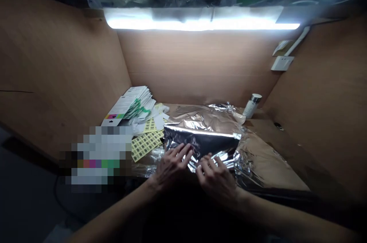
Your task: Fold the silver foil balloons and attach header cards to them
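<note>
My left hand (172, 166) lies spread on the crumpled silver foil (200, 139), with my right hand (216, 180) close beside it, its fingers (210, 164) curled at a folded lower edge, though the shadows make it hard to say whether they truly pinch it. The foil sits mid-desk (275, 136), beside yellow sticker sheets (145, 144) and below a white bottle (252, 106). It should be light, soft and slippery, and it could tear, so I'd hold the folded edge, not the thin crumpled margins.
</note>
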{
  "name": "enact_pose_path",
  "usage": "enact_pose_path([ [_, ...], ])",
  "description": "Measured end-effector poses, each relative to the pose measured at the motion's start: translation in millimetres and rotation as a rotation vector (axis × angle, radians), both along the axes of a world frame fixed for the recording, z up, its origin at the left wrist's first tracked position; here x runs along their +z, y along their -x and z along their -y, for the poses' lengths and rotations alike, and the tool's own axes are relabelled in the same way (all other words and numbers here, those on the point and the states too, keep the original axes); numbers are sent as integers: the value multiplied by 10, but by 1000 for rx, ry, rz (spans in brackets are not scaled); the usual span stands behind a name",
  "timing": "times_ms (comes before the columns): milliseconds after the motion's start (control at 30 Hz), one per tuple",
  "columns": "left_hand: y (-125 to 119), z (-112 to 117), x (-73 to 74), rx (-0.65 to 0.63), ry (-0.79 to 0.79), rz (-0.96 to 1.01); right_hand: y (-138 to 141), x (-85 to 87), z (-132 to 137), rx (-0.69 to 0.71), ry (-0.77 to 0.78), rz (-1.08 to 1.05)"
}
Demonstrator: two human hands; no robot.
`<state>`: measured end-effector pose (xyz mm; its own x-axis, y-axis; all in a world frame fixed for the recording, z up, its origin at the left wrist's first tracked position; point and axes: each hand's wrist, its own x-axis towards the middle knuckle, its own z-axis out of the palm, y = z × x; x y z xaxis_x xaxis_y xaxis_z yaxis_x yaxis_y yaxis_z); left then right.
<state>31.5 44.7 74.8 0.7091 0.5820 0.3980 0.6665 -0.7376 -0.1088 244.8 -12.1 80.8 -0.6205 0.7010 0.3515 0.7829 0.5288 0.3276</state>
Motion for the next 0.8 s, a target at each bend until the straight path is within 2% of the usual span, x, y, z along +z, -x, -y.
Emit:
enact_pose_path([
  [67, 25, 134, -471, -25, 57, -15, -84, -482, 180, 51, -34, -26],
  [100, 55, 178, -639, -33, 92, -21, -151, -639, 248, 81, -27, -53],
  [133, 92, 209, -752, -41, 124, -24, -236, -734, 304, 109, -4, -88],
  [200, 164, 236, -825, -68, 176, -10, -441, -768, 370, 165, 91, -174],
  [267, 205, 234, -753, -89, 232, 31, -643, -679, 367, 206, 249, -308],
  [333, 192, 211, -620, -79, 310, 81, -786, -566, 288, 161, 433, -501],
  [400, 131, 166, -488, -46, 411, 124, -844, -476, 140, 30, 611, -680],
  [467, 48, 92, -393, 4, 508, 144, -835, -410, -44, -122, 722, -800],
  [567, -51, -69, -335, 139, 605, 114, -769, -314, -270, -278, 755, -859],
  [633, -78, -191, -331, 206, 631, 86, -733, -236, -343, -353, 684, -791],
  [733, -77, -358, -307, 203, 671, 77, -728, -126, -407, -367, 568, -612],
  [800, -68, -450, -266, 173, 723, 76, -754, -83, -495, -348, 600, -551],
])
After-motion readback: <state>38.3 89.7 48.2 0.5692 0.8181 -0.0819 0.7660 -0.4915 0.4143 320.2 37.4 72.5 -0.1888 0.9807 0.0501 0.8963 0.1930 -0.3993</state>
